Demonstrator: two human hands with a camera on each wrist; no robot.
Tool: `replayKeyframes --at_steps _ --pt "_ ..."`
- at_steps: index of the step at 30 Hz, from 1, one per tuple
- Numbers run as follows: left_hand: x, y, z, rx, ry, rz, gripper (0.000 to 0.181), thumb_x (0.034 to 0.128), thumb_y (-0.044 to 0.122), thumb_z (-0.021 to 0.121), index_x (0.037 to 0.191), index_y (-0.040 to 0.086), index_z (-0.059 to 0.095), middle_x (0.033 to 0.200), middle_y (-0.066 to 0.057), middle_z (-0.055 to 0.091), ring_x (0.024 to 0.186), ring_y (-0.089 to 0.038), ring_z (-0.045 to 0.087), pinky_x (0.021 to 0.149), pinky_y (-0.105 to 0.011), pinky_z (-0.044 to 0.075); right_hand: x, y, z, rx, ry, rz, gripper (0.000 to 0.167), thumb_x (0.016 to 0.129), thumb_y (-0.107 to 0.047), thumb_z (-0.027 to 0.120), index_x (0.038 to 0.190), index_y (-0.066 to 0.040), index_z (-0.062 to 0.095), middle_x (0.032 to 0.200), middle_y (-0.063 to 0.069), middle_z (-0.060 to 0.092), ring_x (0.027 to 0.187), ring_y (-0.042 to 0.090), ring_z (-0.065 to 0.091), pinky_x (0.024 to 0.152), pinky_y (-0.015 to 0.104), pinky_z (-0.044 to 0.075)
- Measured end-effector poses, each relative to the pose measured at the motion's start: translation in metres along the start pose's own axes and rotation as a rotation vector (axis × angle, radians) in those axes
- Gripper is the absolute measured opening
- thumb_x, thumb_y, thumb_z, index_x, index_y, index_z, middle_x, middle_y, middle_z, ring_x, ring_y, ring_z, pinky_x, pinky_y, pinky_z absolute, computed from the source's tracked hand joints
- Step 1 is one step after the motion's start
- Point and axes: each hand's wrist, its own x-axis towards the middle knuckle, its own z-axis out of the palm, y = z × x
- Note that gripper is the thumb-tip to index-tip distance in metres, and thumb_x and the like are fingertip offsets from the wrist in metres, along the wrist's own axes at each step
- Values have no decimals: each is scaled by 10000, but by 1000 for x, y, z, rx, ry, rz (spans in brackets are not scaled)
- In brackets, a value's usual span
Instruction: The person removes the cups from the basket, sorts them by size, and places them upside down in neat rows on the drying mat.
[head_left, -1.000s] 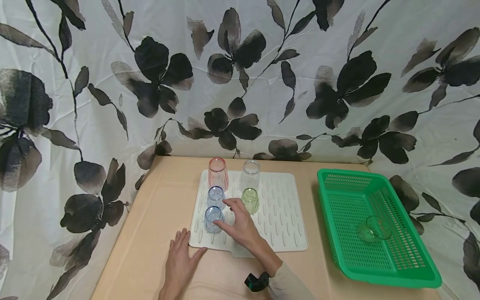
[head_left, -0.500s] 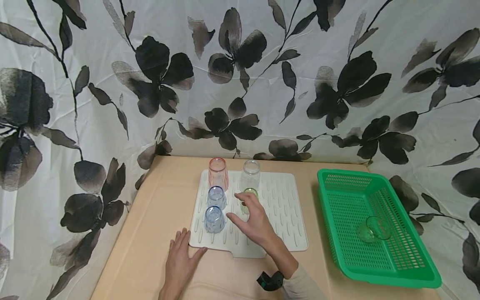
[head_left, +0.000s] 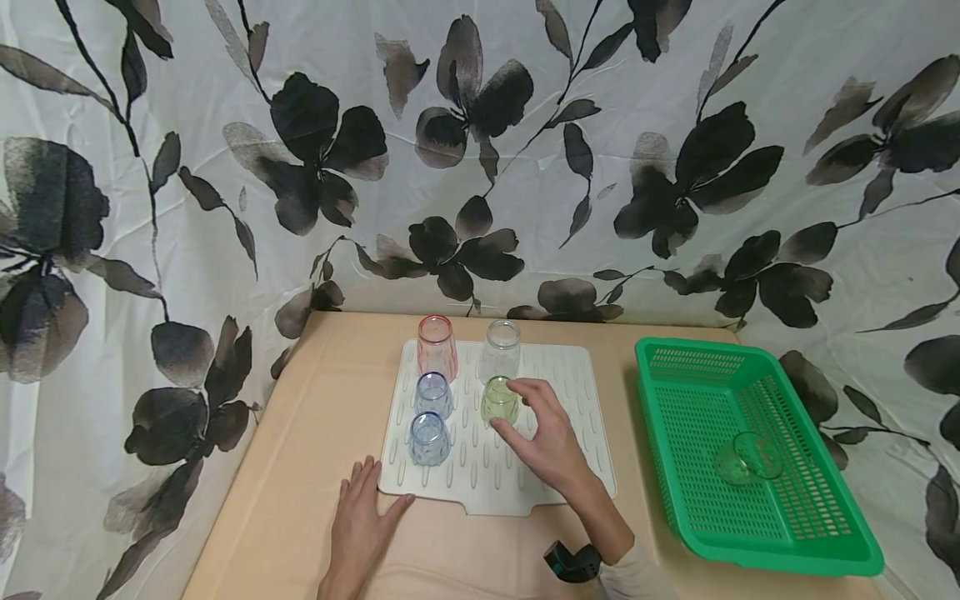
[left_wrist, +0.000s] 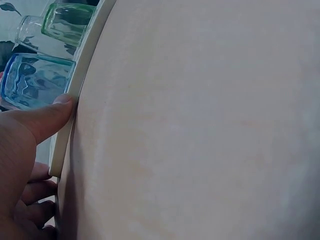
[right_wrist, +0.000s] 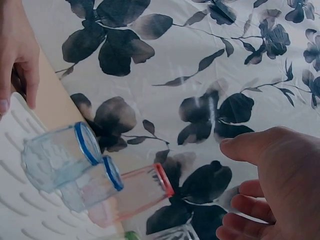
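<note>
A green-tinted glass (head_left: 495,405) stands on a white ridged drying mat (head_left: 570,467). My right hand (head_left: 553,442) is just to its right, thumb and fingers spread apart; in the right wrist view this hand (right_wrist: 285,182) holds nothing. Near the mat's front left corner, my left hand (head_left: 362,521) lies with fingers extended, and its thumb touches the mat edge in the left wrist view. Left on the mat are two blue-rimmed glasses, the nearer one (head_left: 430,442) and the farther one (head_left: 432,397). Behind them stand a red-rimmed glass (head_left: 437,350) and a clear glass (head_left: 500,354).
To the right of the mat sits a green plastic basket (head_left: 787,563), with a clear greenish glass (head_left: 750,458) lying in it. A flower-patterned cloth (head_left: 570,275) hangs behind the tan table (head_left: 285,500).
My right hand has moved away from the nearer blue-rimmed glass, rightward to the green glass. That blue glass stands on the mat, and my left hand has stayed in place.
</note>
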Motion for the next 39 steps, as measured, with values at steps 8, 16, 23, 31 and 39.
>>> replayKeyframes --at_steps 8,16,23,31,39 --pt "0 1 1 9 5 1 871 840 485 778 1435 -68 465 1544 -288 398 1483 -467 293 1276 -580 170 -5 9 -21 -57 58 8 530 809 -176 851 1275 -45 634 1278 80 612 1135 244 639 929 447 607" --pt "2 -2 1 -3 -31 -20 883 853 480 767 1468 -54 426 1573 -274 361 1512 -441 247 1297 -555 117 -7 21 -44 -100 127 5 552 789 -129 860 1272 -5 623 1263 127 609 1140 281 628 941 490 603" --pt "4 -3 0 -1 -58 -26 889 868 477 753 1486 -52 398 1586 -276 333 1523 -441 214 1300 -557 93 -10 31 -62 -148 194 36 567 779 -122 867 1281 -8 628 1262 141 617 1145 278 619 967 324 580" --pt "4 -1 1 -4 -46 -19 879 864 480 757 1476 -51 416 1580 -272 348 1516 -442 235 1296 -561 110 -15 46 -79 -113 275 40 563 761 -22 846 1263 75 609 1258 235 597 1161 350 559 948 165 471" --pt "2 -2 1 1 -23 -12 871 850 470 775 1455 -60 442 1559 -280 378 1498 -455 271 1283 -579 146 -26 57 -97 -125 294 163 540 811 -42 812 1296 63 598 1305 242 573 1174 371 548 911 103 409"
